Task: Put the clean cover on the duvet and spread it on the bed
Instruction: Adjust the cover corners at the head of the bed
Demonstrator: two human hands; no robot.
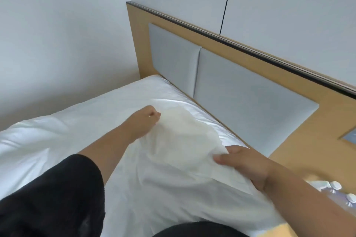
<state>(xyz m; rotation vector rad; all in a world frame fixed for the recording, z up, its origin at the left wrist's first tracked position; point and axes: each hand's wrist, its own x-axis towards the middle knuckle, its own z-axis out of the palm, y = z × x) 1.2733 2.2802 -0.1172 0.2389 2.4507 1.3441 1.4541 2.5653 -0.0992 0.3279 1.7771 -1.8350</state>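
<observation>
A white duvet in its white cover [173, 152] is bunched up on the bed [119, 98] near the headboard, its upper part lifted and slightly see-through. My left hand [146, 119] is closed into a fist, gripping the cover's far edge. My right hand [244, 163] pinches the fabric at the near right edge, thumb on top. More white bedding [38, 140] lies spread to the left.
A wooden headboard [260, 63] with two grey padded panels runs along the right. A wooden side shelf [308, 159] holds plastic bottles with white caps [335, 186] under my right forearm. White walls stand behind and to the left.
</observation>
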